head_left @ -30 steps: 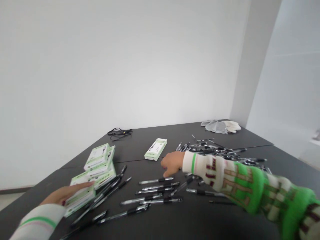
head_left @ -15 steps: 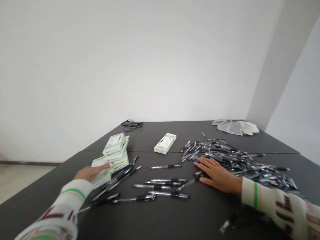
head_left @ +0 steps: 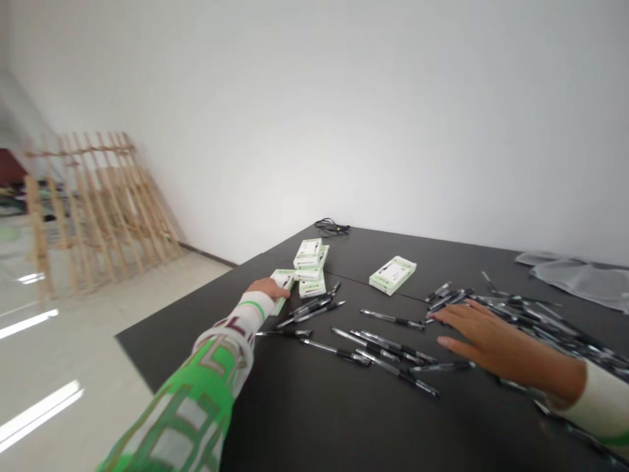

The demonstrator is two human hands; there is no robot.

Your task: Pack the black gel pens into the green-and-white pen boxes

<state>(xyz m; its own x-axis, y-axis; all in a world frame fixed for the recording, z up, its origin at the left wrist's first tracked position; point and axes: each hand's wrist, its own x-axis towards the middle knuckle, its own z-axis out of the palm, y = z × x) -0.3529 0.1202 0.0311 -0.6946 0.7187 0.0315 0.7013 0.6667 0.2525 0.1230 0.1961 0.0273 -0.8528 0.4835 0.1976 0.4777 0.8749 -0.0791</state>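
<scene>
My left hand (head_left: 265,289) grips a green-and-white pen box (head_left: 284,280) by its near end, thumb on top, just left of a stack of similar boxes (head_left: 309,254). Several black-capped clear pens (head_left: 314,307) lie beside that stack. My right hand (head_left: 491,341) is open, palm down, its fingers stretched out by the left edge of a large heap of pens (head_left: 545,321). I see nothing held in it. Between my hands several loose pens (head_left: 388,318) lie on the dark table, and farther back rests a single box (head_left: 392,274).
Black cable (head_left: 332,227) lies coiled at the table's far corner. White mesh cloth (head_left: 580,278) sits at the back right, near the wall. The table's left edge (head_left: 187,282) drops to a pale floor, where wooden frames (head_left: 98,203) lean against the wall.
The view has swung left, bringing the floor and wooden frames in. My left hand's box now sits apart, left of the stack. My right hand stays open near the pen heap.
</scene>
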